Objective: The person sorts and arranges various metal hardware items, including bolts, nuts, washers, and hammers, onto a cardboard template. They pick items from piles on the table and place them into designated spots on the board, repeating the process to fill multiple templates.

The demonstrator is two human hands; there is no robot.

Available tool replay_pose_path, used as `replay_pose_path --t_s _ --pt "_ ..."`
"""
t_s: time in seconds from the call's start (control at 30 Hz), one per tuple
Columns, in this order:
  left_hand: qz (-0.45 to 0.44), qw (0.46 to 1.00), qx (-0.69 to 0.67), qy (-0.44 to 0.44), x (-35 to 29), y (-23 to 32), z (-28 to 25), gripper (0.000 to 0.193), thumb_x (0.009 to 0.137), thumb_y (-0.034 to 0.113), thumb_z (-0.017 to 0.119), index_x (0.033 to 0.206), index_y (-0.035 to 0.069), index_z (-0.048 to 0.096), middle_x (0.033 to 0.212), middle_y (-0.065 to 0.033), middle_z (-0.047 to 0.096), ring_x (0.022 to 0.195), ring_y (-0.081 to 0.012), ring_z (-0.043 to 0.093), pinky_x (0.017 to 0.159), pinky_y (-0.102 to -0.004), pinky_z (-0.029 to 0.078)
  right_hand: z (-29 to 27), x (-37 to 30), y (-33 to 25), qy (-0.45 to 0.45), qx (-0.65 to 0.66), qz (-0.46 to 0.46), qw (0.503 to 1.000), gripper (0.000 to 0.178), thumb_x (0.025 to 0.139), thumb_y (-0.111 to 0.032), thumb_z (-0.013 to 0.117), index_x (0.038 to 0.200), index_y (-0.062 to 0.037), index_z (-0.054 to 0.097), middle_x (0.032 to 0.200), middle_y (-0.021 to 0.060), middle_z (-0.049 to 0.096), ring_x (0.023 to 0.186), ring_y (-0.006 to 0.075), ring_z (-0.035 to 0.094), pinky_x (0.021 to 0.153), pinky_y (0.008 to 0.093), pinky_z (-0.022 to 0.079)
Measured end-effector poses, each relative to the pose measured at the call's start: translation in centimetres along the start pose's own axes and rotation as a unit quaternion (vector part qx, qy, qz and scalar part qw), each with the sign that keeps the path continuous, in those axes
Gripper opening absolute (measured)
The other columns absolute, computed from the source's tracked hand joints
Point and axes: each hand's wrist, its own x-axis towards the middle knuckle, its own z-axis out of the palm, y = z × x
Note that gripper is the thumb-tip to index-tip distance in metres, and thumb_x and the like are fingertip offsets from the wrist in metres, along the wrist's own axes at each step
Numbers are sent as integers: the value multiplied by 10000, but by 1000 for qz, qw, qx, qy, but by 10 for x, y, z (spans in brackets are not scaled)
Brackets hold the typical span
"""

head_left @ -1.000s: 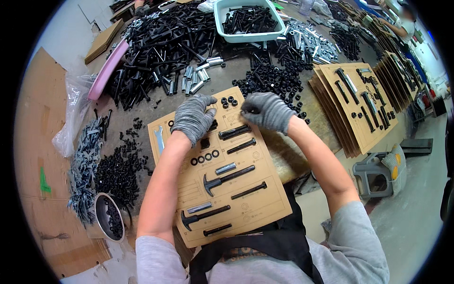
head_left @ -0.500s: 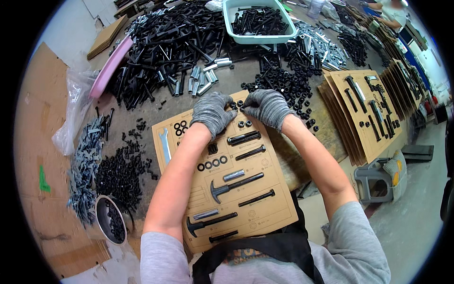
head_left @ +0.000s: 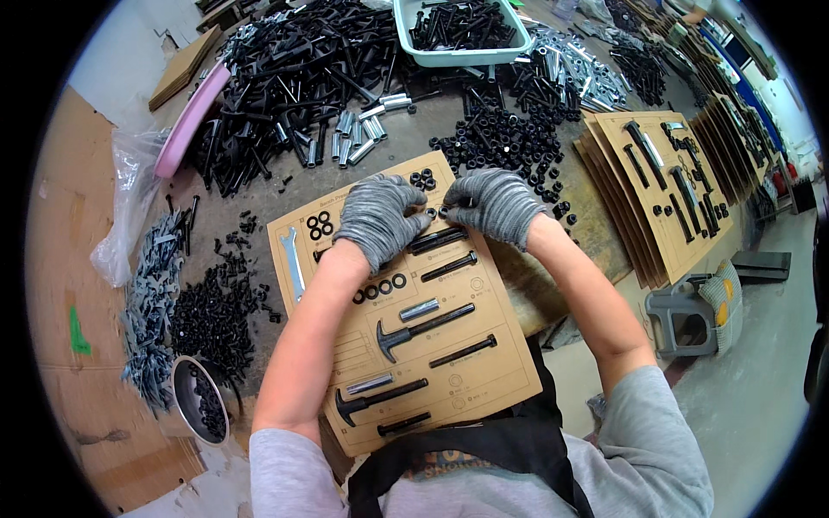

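Observation:
A brown cardboard sheet (head_left: 492,371) with printed outlines lies tilted in front of me, its hardware set out in groups. My left hand (head_left: 382,220), in a grey knit glove, has its fingertips pinched at a black nut (head_left: 432,213) near the sheet's upper right. Opposite it, my gloved right hand (head_left: 494,204) pinches at a second black nut (head_left: 444,211). Just above both lies a cluster of several black nuts (head_left: 423,179). Below are black bolts (head_left: 449,266), black washers (head_left: 385,287), a silver sleeve (head_left: 420,310) and T-shaped black rods (head_left: 387,341). An open-end wrench (head_left: 294,263) lies left.
Beyond the sheet are heaps of black rods (head_left: 294,78), silver sleeves (head_left: 354,129) and black nuts (head_left: 509,142). A pale blue basin (head_left: 466,59) holds bolts. Filled cardboard sheets (head_left: 635,250) stand stacked at right. Small black screws (head_left: 211,315) and a bowl (head_left: 181,401) lie left.
Both hands have come down slightly from the upper nut cluster to the pair of nuts below it. The upper cluster is now uncovered. The whole view has shifted a little.

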Motion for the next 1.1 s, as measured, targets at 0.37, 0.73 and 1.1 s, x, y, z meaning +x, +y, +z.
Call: replay_pose_path --t_s 0.37,0.73,1.1 --pt "-16 995 1 98 -19 6 -1 323 772 276 721 1035 91 700 1039 -132 649 1042 -292 597 944 -419 445 -15 -59 53 215 125 46 968 213 834 -235 646 946 -59 693 896 147 686 827 315 659 770 388 517" --pt "-121 959 -113 230 -147 -39 -10 173 841 84 682 1004 24 686 956 -82 651 876 -195 615 806 -299 490 -10 -188 87 178 118 235 948 369 776 -310 699 1013 -28 684 902 187 678 836 336 657 768 392 512" --pt "-323 870 -202 313 -276 -68 17 175 895 88 639 1035 -12 673 970 -46 664 894 -136 583 851 -272 467 -5 -164 75 167 63 276 944 272 796 -315 629 829 -61 717 790 179 665 731 363 635 693 453 497"
